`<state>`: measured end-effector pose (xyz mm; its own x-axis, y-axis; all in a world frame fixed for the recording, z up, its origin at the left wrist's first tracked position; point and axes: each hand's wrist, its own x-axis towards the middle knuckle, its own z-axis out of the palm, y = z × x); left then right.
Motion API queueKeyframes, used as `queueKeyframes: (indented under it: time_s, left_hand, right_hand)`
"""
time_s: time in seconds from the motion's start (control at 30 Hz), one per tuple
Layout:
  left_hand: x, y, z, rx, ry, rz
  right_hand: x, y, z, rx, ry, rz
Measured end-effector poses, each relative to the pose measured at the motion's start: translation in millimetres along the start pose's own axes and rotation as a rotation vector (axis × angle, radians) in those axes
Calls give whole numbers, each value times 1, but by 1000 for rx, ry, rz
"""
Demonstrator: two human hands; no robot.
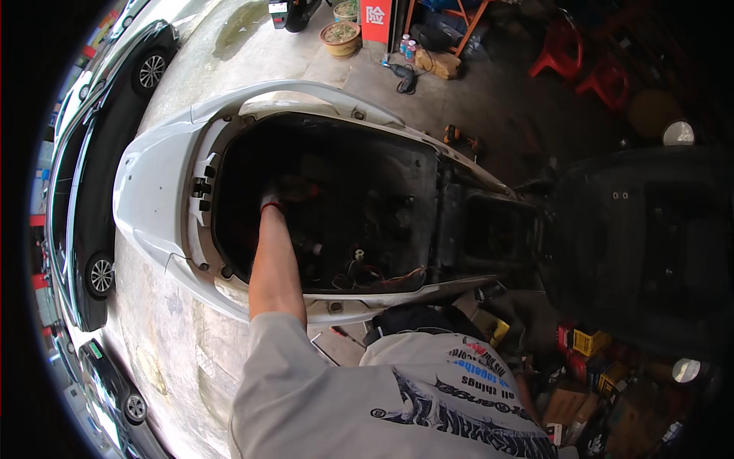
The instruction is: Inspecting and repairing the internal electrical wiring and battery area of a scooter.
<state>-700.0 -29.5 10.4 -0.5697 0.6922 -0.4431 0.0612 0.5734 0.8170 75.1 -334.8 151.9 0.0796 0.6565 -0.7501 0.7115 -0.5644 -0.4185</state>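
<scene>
A: Where is the left hand?

B: Deep in the black tub of the white scooter, nearer the tub's left end than its right. The forearm crosses above the near rim; I can't tell whether it touches.

A: Fingers apart, or clamped on something?

B: I can't tell; it's too dark down there. A reddish spot shows just beside the hand, but I can't make out what it is. The right hand is out of view.

A: How much room to move?

B: More to the right of the forearm than to the left, where the tub's curved end closes in. Loose wires lie by the near right corner, with a pale connector near them. The seat is swung up beyond the right end, leaving the tub's mouth uncovered.

A: And the counts?

B: One scooter, one seat, two mirrors at far right. Past the far side: one orange drill, one teal power tool, two bottles, two plant pots, two red chairs. On the left, at least two dark cars.
</scene>
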Motion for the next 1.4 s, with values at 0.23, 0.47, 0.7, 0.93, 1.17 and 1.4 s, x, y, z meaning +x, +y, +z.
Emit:
queueKeyframes:
  time_s: [0.23, 0.47, 0.7, 0.93, 1.17, 1.4]
  left_hand:
    - [18, -12, -11, 222, -25, 76]
    - [19, -14, -39, 436, -66, 218]
    - [35, -14, -101, 755, -90, 627]
    - [-1, -37, 3, -333, -178, 278]
    - [-73, 4, -8, -325, 550, -6]
    - [-153, 62, 18, 4, 784, -100]
  right_hand:
    - [-20, 1, 4, 20, 46, 56]
    - [-50, 18, -5, 74, 127, 109]
    - [-18, 59, 18, 134, 104, 64]
    - [-65, 11, -8, 303, 205, 301]
    - [-40, 57, 10, 34, 241, 170]
    - [-34, 102, 18, 46, 170, 46]
